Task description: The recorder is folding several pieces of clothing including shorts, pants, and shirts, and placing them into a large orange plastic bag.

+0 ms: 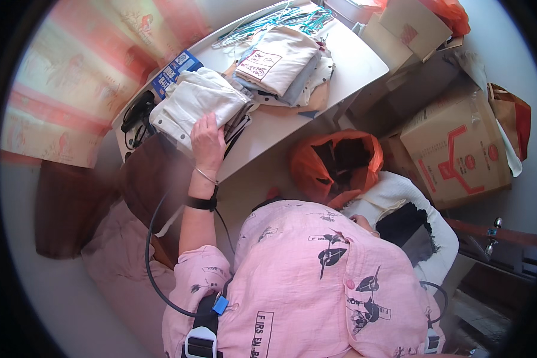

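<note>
My left hand (208, 138) lies flat on the front edge of a stack of folded clothes, its fingertips on a white garment with dark buttons (201, 98). Darker and checked cloth layers show beneath it. Beside this stack is a second folded pile, topped by a cream shirt (282, 58) with a printed panel of writing. My right hand (363, 222) is low on the right, mostly hidden behind my pink shirt. Near it are a white textured cloth (391, 185) and a black piece of fabric (400, 226); whether it holds anything is not visible.
Both piles rest on a white table (362, 58). Wire hangers (295, 20), a blue box (174, 71) and a black object with a cord (138, 109) lie along its back. An orange plastic bag (311, 168) with dark contents stands below, near cardboard boxes (461, 152).
</note>
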`<state>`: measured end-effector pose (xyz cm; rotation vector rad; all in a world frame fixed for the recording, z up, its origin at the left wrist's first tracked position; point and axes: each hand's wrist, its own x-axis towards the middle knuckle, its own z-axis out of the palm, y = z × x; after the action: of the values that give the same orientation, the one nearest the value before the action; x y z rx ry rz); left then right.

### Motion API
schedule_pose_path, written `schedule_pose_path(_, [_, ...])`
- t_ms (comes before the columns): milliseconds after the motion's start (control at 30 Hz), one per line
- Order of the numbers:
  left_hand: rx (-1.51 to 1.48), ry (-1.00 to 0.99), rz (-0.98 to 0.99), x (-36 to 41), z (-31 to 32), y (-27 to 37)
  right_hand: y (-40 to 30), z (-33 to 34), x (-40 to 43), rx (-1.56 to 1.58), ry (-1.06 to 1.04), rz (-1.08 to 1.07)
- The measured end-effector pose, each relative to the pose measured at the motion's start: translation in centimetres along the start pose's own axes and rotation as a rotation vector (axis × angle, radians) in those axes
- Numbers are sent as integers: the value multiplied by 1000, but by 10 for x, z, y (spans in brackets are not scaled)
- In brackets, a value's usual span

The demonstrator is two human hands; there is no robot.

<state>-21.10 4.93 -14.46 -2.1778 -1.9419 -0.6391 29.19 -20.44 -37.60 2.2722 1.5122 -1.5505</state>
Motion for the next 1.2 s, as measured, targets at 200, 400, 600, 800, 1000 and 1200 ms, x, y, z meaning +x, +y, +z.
schedule_pose_path(200, [-18, 20, -100, 11, -5, -4, -25, 1, -19, 69, -47, 34])
schedule_pose_path(400, [-112, 237, -137, 18, -33, -37, -37, 0, -30, -33, -11, 6])
schedule_pose_path(600, [-333, 425, -211, 28, -115, -38, -29, 9, -15, -5, 58, -84])
schedule_pose_path(800, [-1000, 455, -270, 16, -157, -26, -82, -18, 7, -24, 175, -436])
schedule_pose_path(1000, [-1267, 300, -362, -7, -178, 23, -252, -88, -30, 297, 161, -668])
schedule_pose_path(1200, [-1611, 21, -331, -27, -158, 51, -348, -115, -73, 745, -17, -898])
